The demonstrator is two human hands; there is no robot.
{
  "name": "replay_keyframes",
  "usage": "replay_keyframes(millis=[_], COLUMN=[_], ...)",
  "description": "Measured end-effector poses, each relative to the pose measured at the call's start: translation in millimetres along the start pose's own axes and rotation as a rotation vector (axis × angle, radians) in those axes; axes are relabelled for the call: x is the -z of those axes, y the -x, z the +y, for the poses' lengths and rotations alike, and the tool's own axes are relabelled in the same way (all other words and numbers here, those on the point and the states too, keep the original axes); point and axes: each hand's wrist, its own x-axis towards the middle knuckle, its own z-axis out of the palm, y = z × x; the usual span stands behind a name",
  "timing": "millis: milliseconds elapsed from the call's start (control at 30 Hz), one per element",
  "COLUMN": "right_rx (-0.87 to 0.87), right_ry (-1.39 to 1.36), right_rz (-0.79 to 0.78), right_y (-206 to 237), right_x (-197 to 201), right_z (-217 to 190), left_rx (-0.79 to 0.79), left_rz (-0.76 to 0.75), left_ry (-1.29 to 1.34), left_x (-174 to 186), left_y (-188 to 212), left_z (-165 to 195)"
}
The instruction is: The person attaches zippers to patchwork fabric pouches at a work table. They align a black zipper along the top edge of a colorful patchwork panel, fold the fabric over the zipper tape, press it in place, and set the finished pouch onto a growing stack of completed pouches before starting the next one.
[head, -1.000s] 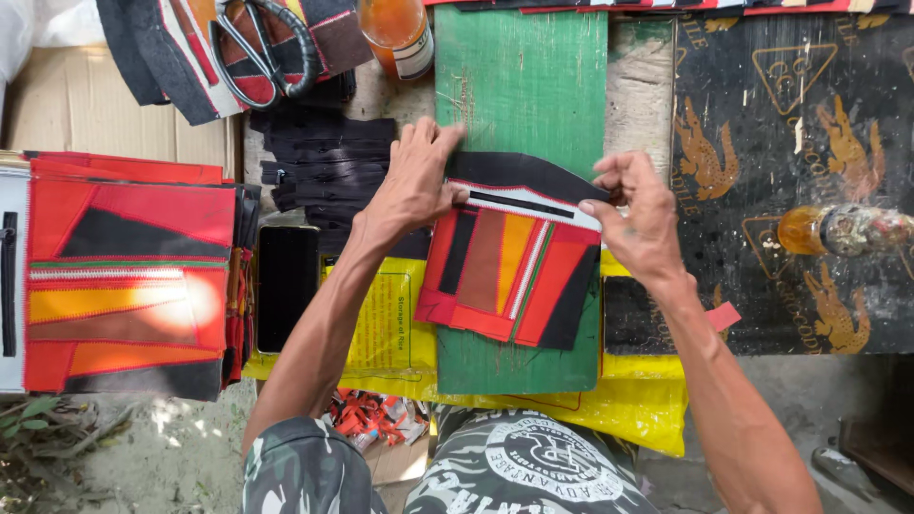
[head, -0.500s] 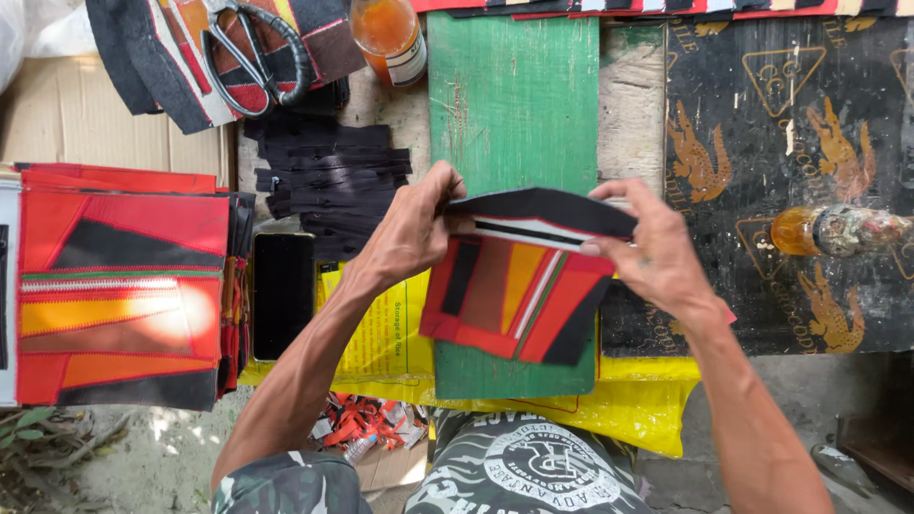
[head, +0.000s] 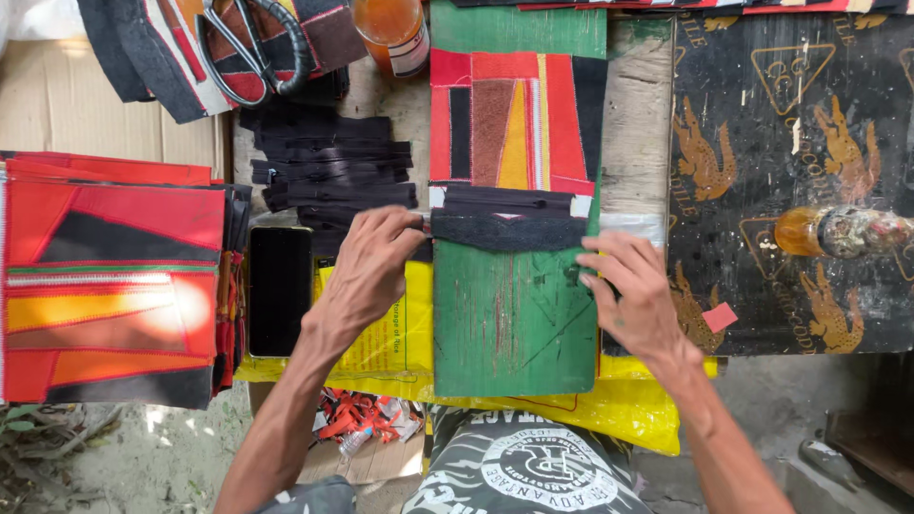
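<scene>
The green board (head: pixel 514 314) lies bare below the patchwork piece (head: pixel 519 143), open to either hand. Left of the board, a phone (head: pixel 279 290), black strips (head: pixel 328 167) and a cloth stack (head: pixel 109 276) crowd the counter. Right of it lies a bottle (head: pixel 838 231).

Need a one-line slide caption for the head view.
Both hands, left hand and right hand, flatten a patchwork fabric piece on a green board.
</scene>
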Motion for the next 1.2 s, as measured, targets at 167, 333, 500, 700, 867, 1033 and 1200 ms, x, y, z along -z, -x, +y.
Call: replay_keyframes(millis=[167,333,500,700,867,1033,1200], right_rx=[-0.192,-0.07,-0.11,-0.2,-0.351,-0.374,-0.337], right_ry=[-0.172,-0.171,-0.208,-0.254,-0.235,-0.195,-0.053], right_rz=[0.186,0.227,0.179,0.175,0.011,-0.142,-0.219], right_y=[12.5,-22.7,-50.8,-60.0,-87.5,-108.3,-117.9], right_x=[-28.1,-57.5,-58.9,-54.0,-42.6,-32.0,-32.2], right_z=[13.0,19.1,24.7,24.9,30.3,30.5,27.1], left_rx=[0.107,-0.043,0.045,0.069,0.223,0.276,0.241], left_rz=[0.188,0.207,0.311,0.31,0.183,0.048,-0.054], left_ry=[0.254,0.205,0.274,0.277,0.24,0.255,0.147], left_x=[-59.3,-114.9,-120.5,-117.4,-114.0,-107.0,-103.0], left_y=[11.5,-14.1,-47.4,-65.8,-90.4,-107.7,-118.7], left_z=[29.7,63.3,45.5,38.1,24.0,16.8,17.8])
